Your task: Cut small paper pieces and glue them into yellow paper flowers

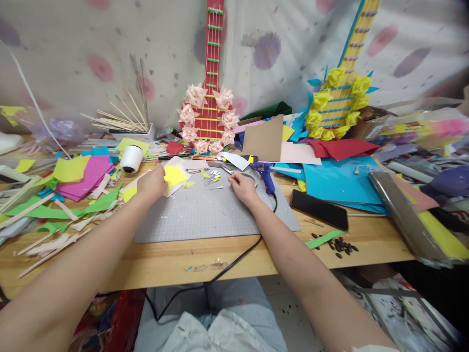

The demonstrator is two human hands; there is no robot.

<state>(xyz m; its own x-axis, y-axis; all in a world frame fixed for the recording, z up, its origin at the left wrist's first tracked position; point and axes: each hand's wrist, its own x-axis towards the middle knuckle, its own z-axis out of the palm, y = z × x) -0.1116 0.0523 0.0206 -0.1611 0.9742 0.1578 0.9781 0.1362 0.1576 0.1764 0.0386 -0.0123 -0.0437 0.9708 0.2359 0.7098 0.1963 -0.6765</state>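
Note:
My left hand [152, 181] is closed over the left end of the grey cutting mat [205, 215], its fingers curled down at yellow paper [174, 176] and pale pink paper [179, 164]. Whatever its fingertips pinch is hidden. Near the mat's right side my right hand [242, 187] is closed, fingertips together, beside scissors [252, 177] lying partly behind it. I cannot make out anything in those fingers. Between the hands lie small yellow and white scraps [212, 175] with thin wires. A blue glue gun [266, 177] rests right of the scissors.
A red paper guitar [213, 54] with pink roses and a yellow one [353, 49] lean at the back. A black phone [319, 209], dark beads [342, 245] and blue sheets [340, 183] lie right. Magenta paper [82, 181] and a white roll [132, 159] lie left. A black cord [234, 264] crosses the front edge.

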